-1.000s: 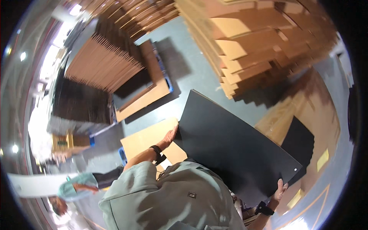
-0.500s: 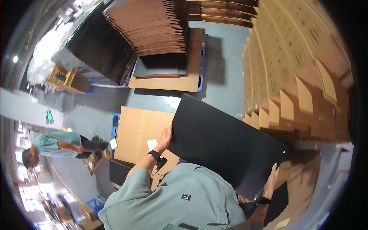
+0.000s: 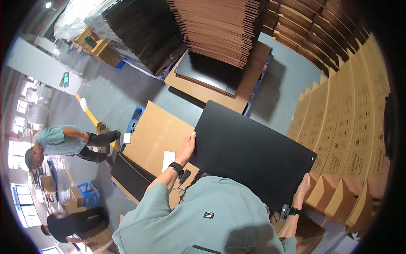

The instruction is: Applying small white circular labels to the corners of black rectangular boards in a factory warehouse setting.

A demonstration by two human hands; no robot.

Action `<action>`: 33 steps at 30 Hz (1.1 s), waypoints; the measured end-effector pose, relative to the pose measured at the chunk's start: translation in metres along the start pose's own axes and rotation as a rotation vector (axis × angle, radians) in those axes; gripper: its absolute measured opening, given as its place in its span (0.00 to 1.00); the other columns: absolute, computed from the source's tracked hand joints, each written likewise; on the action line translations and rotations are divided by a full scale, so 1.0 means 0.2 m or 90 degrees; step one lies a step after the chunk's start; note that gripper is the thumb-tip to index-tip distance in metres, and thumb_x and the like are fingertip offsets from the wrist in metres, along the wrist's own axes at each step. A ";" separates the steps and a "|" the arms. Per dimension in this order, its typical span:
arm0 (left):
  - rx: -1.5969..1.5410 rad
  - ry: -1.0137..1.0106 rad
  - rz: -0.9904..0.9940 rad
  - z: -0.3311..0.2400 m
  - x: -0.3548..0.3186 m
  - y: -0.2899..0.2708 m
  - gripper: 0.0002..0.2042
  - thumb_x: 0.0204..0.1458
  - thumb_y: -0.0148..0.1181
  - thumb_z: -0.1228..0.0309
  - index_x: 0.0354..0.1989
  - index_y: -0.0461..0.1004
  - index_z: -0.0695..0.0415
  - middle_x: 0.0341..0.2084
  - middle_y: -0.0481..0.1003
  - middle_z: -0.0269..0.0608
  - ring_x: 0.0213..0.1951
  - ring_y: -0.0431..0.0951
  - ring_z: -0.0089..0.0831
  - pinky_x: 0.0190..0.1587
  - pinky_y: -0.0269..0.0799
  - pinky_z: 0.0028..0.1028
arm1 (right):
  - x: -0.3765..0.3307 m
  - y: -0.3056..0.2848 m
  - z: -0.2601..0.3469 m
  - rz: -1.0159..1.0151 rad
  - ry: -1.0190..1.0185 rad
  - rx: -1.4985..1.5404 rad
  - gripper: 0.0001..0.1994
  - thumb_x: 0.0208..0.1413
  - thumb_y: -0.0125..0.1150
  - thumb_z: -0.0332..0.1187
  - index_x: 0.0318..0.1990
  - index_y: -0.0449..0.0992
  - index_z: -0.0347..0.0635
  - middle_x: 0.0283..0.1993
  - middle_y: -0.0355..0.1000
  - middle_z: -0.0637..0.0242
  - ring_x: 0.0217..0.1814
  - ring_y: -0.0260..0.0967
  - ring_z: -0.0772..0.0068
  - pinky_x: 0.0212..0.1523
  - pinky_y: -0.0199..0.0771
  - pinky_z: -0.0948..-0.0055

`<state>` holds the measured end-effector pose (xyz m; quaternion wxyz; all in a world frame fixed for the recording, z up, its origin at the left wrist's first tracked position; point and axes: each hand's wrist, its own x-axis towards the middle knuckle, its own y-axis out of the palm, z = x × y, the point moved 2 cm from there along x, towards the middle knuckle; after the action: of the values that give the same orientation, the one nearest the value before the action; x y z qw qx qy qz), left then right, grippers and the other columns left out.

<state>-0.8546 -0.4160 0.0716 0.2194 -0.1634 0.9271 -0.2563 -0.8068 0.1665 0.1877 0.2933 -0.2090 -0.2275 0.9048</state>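
Holding a black panel (image 3: 253, 148) in front of the body, a person has one hand at each end of it; the left hand (image 3: 187, 147) presses its left short edge, the right hand (image 3: 302, 187) its right short edge; the panel lies between them, so neither hand is nearer, and its long axis slants from farther out at the left to closer in at the right; the hands are spread wide, and what the fingers do beneath the panel is mostly hidden, so I cannot tell how far they wrap under. The panel is a thin, smooth, rigid-looking rectangle, with a small white dot near its far right corner; left of the panel lies a flat tan cardboard sheet (image 3: 158, 122), bearing a white paper slip (image 3: 168, 161); beyond the panel rises a tall stack of brown cardboard (image 3: 215, 29), its edges finely layered; right of the panel stand tan cartons (image 3: 338, 135) in ridged rows, flaps jutting out.
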 end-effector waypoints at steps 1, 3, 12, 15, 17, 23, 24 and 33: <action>-0.010 -0.034 -0.016 0.00 0.04 0.01 0.31 0.63 0.37 0.44 0.47 0.72 0.65 0.43 0.74 0.65 0.48 0.73 0.56 0.51 0.66 0.42 | 0.10 0.05 0.01 -0.014 -0.012 -0.013 0.28 0.67 0.46 0.48 0.59 0.67 0.28 0.60 0.69 0.54 0.61 0.64 0.65 0.62 0.60 0.70; -0.019 -0.076 -0.036 -0.01 0.11 0.04 0.31 0.63 0.39 0.45 0.46 0.72 0.65 0.42 0.75 0.64 0.47 0.74 0.56 0.50 0.66 0.41 | 0.28 0.18 0.05 0.001 -0.018 0.022 0.28 0.67 0.48 0.49 0.57 0.70 0.26 0.56 0.71 0.55 0.58 0.66 0.68 0.60 0.63 0.70; 0.019 -0.125 -0.185 -0.36 0.43 0.14 0.30 0.64 0.39 0.48 0.45 0.75 0.66 0.39 0.78 0.57 0.45 0.76 0.52 0.49 0.68 0.39 | 1.16 0.77 0.37 0.127 -0.067 -0.023 0.27 0.67 0.47 0.47 0.57 0.69 0.27 0.56 0.72 0.55 0.59 0.67 0.66 0.62 0.62 0.70; 0.043 -0.194 -0.200 -0.45 0.48 0.16 0.30 0.64 0.38 0.48 0.49 0.73 0.67 0.44 0.77 0.60 0.50 0.75 0.52 0.54 0.67 0.38 | 1.30 0.87 0.49 0.138 -0.057 -0.039 0.27 0.67 0.47 0.47 0.58 0.69 0.27 0.56 0.72 0.54 0.59 0.67 0.65 0.61 0.62 0.70; 0.029 -0.191 -0.195 -0.41 0.56 0.15 0.30 0.63 0.39 0.48 0.50 0.73 0.68 0.44 0.76 0.61 0.50 0.75 0.51 0.54 0.67 0.37 | 1.41 0.96 0.54 0.164 -0.040 -0.022 0.27 0.67 0.46 0.46 0.58 0.69 0.27 0.57 0.71 0.54 0.59 0.67 0.65 0.61 0.62 0.70; -0.081 -0.190 -0.246 -0.50 0.91 0.16 0.32 0.62 0.42 0.46 0.49 0.74 0.68 0.42 0.77 0.59 0.47 0.76 0.47 0.51 0.68 0.36 | 1.68 1.24 0.56 0.207 0.010 0.056 0.24 0.67 0.49 0.46 0.56 0.71 0.31 0.55 0.71 0.57 0.58 0.66 0.68 0.61 0.61 0.70; -0.063 -0.219 -0.220 -0.46 0.99 0.13 0.31 0.61 0.43 0.46 0.48 0.74 0.68 0.42 0.78 0.57 0.47 0.76 0.45 0.51 0.68 0.36 | 1.71 1.30 0.58 0.200 0.015 0.065 0.23 0.66 0.50 0.46 0.55 0.71 0.32 0.55 0.72 0.58 0.58 0.66 0.68 0.61 0.61 0.69; -0.108 -0.173 -0.123 -0.48 1.63 -0.08 0.28 0.62 0.46 0.48 0.47 0.74 0.67 0.41 0.76 0.41 0.44 0.71 0.31 0.50 0.64 0.32 | 1.73 1.83 0.54 0.137 0.095 0.109 0.21 0.64 0.54 0.44 0.52 0.73 0.33 0.51 0.73 0.60 0.55 0.67 0.70 0.58 0.63 0.70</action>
<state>-1.1762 -0.5260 0.0492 0.3023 -0.3027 0.8873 -0.1725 -1.2774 0.0858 -0.0052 0.2277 -0.2731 -0.1036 0.9289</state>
